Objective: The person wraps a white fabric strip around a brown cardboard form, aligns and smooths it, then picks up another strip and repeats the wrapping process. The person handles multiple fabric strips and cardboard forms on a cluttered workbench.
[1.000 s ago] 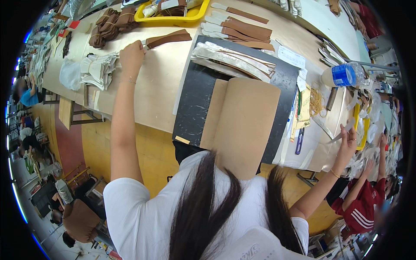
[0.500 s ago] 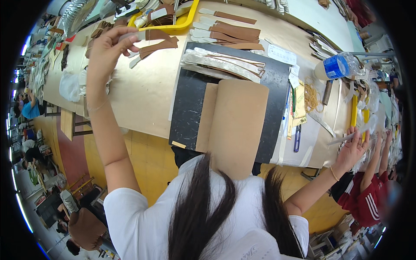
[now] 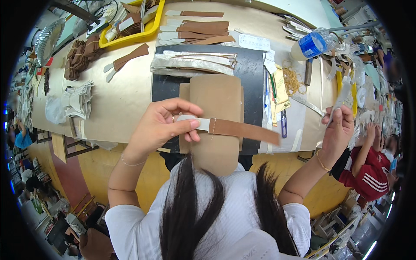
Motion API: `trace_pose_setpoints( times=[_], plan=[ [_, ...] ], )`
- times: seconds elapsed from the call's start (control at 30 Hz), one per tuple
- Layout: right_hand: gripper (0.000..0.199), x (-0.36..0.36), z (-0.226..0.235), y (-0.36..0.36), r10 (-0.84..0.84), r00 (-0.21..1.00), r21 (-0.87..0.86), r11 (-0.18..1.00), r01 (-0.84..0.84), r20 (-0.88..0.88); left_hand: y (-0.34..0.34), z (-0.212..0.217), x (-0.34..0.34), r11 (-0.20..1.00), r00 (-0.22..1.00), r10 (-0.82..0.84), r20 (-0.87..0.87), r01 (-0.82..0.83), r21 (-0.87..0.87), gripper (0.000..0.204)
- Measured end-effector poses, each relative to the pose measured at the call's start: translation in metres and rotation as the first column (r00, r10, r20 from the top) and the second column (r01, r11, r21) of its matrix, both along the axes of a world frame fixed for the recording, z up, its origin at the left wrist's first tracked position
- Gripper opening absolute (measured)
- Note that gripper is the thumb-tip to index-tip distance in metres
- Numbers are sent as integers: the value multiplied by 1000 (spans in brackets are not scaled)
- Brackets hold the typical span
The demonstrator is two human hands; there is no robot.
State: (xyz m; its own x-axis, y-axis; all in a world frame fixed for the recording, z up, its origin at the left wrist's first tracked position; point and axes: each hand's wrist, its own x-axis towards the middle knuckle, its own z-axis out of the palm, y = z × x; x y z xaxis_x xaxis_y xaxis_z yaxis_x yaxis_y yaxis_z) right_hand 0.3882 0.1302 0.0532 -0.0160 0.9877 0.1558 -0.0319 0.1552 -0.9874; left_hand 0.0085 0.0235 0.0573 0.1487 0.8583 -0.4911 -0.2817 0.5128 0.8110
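My left hand pinches the grey-white tab of a brown leather strap, above the tan board in front of my chest. The strap's brown end points right, and a line of light stitching crosses it beside the tab. Over at the right edge of the table, my right hand closes on a pale, translucent flat strip that stands up from the fingers. The tan board lies partly on a black slab. A bundle of whitish strips rests on the slab beyond it.
More brown straps lie fanned at the back, and two others to the left. A yellow tray holds brown pieces. On the right are a bottle with a blue label, rubber bands and a blue cutter. Another person's red sleeve is close by.
My left hand has brought the brown strap from the far left down to the middle, over the tan board. My right hand has moved slightly inward and up, still gripping the pale strip.
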Motion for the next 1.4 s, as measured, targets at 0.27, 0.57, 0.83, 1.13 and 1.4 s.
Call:
trace_pose_setpoints(
  times=[0.27,0.57,0.83,1.13,1.4],
  plan=[
    [14,-108,25,-27,580,815,-436,735,-519,6,-11,-22,4,994,998,55,21,-57,89,20],
    [15,-157,22,-28,746,664,-646,530,-549,47,-15,-18,2,998,977,55,204,-62,28,51],
    [16,-163,17,-27,763,637,-653,537,-534,106,-14,-17,0,998,978,47,202,-52,19,40],
    [15,-165,16,-25,768,631,-666,526,-529,105,-15,-17,-2,1000,996,-12,91,11,15,32],
    [17,-165,21,-25,764,640,-695,503,-514,80,-16,-20,-2,998,999,-20,49,17,61,31]
  ],
)
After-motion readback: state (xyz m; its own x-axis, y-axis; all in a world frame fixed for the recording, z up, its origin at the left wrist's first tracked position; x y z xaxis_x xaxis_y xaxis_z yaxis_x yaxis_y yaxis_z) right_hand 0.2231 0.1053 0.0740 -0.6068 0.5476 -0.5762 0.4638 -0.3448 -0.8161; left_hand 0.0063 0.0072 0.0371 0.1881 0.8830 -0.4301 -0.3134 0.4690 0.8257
